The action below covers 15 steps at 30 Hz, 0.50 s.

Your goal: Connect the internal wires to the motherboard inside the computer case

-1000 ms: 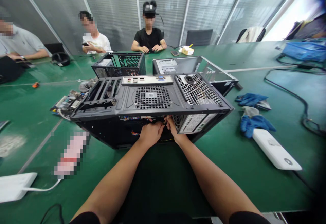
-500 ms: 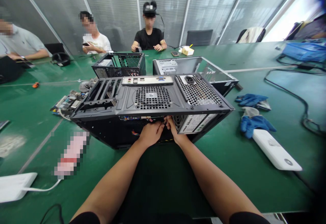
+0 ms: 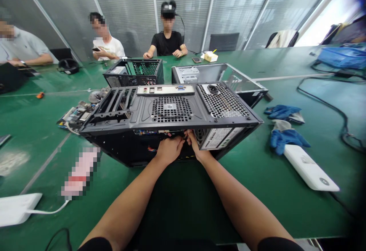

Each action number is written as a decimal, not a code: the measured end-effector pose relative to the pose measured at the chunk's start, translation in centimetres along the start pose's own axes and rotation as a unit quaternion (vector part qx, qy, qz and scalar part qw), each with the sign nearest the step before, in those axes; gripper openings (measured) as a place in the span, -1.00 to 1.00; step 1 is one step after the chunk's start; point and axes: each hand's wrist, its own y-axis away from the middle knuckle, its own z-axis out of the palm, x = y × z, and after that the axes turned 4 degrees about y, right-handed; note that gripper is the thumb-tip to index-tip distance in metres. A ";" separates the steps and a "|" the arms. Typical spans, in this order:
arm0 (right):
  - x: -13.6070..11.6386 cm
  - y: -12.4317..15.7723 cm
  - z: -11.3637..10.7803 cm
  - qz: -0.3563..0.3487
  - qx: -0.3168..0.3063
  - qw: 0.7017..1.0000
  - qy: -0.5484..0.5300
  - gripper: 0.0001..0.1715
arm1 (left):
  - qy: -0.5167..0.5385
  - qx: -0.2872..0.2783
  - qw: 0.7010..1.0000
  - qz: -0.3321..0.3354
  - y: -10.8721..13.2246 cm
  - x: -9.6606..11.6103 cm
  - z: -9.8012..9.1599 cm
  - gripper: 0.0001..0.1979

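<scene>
A black computer case (image 3: 171, 110) lies on its side on the green table (image 3: 183, 197), its rear panel facing up. Both my hands reach into its open near side, under the top edge. My left hand (image 3: 168, 150) is curled, its fingers closed around something inside the case that I cannot make out. My right hand (image 3: 196, 144) sits right beside it, touching it, with fingers bent and mostly hidden in the case next to the power supply (image 3: 219, 136).
Two more open cases (image 3: 134, 72) (image 3: 223, 77) stand behind. A circuit board (image 3: 76, 115) lies at the left, blue gloves (image 3: 283, 129) and a white device (image 3: 310, 169) at the right. Cables run along the right. Three people sit at the far side.
My hands have stayed in place. The person in black across the table has moved their hands apart.
</scene>
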 end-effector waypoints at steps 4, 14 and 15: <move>-0.1 0.0 0.0 -0.001 -0.003 1.000 0.012 -0.79 | -0.026 -0.004 1.000 -0.007 0.1 0.2 -0.1 -0.61; -0.7 0.1 0.3 0.006 0.011 1.000 0.002 -0.83 | 0.044 0.008 0.999 0.021 -0.2 -0.3 0.2 -0.63; -0.8 0.1 0.3 0.010 0.012 1.000 0.003 -0.83 | 0.056 0.009 0.998 0.023 -0.2 -0.3 0.3 -0.64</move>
